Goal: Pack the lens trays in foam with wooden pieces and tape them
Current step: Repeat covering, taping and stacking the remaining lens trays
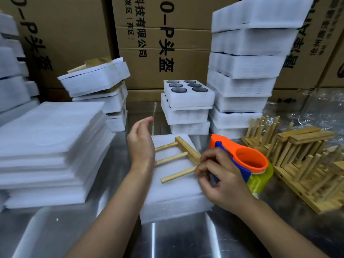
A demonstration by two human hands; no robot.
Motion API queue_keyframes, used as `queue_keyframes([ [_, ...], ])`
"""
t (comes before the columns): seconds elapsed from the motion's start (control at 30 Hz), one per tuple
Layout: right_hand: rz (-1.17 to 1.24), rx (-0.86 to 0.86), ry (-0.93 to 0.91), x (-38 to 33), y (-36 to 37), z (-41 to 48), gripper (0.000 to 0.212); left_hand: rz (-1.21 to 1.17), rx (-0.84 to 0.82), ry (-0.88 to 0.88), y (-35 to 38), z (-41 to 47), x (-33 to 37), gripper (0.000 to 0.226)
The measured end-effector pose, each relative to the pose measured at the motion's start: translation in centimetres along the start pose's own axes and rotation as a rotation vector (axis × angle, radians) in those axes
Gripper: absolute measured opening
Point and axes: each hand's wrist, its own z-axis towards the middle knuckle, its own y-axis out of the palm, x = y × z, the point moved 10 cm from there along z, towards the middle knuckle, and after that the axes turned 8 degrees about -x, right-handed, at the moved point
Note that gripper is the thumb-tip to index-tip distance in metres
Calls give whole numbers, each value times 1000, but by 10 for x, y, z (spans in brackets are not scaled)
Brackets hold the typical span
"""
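Observation:
A white foam-wrapped pack lies on the steel table in front of me. On top of it rests a wooden piece, a bar with three pegs pointing left. My right hand grips an orange and blue tape dispenser with a yellowish tape roll, its fingertips touching the right end of the wooden piece. My left hand hovers at the pack's left edge, open, fingers apart, holding nothing. Behind, a foam lens tray with several dark lenses tops a short stack.
Flat foam sheets are stacked at left. Taped packs stand behind them. A tall foam tray stack rises at right. Wooden peg pieces pile up at far right. Cardboard boxes form the back wall.

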Motion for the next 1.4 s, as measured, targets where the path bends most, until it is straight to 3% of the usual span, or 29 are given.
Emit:
queue_keyframes([
  [0.2,91,-186,-44,-6,12,-1,28,300,-167,89,22,-3,8,27],
  [0.33,126,-181,-49,-8,8,0,35,533,-168,110,26,-6,9,33],
  [0.43,50,-73,-57,-2,-14,4,28,476,-178,76,24,-4,7,29],
  [0.53,-108,-14,63,22,-36,7,24,379,-205,59,24,-2,7,25],
  [0.63,-319,-184,311,58,-33,1,35,256,-256,83,26,0,17,31],
  [0.77,-462,-438,605,101,-22,-26,68,180,-276,141,19,-1,31,30],
  [0.83,-472,-451,654,109,-24,-35,76,162,-269,129,12,-1,30,28],
  [0.93,-537,-474,591,104,-25,-31,70,114,-255,71,5,0,24,27],
  [1.03,-514,-424,503,95,-32,-17,53,96,-257,40,3,1,22,28],
  [1.13,-228,-324,582,100,-43,-9,26,67,-263,16,3,1,19,29],
  [1.3,-17,-7,453,67,-79,13,32,-30,-384,52,13,-2,28,34],
  [1.4,79,155,334,37,-98,28,22,-136,-537,113,27,-11,39,30],
])
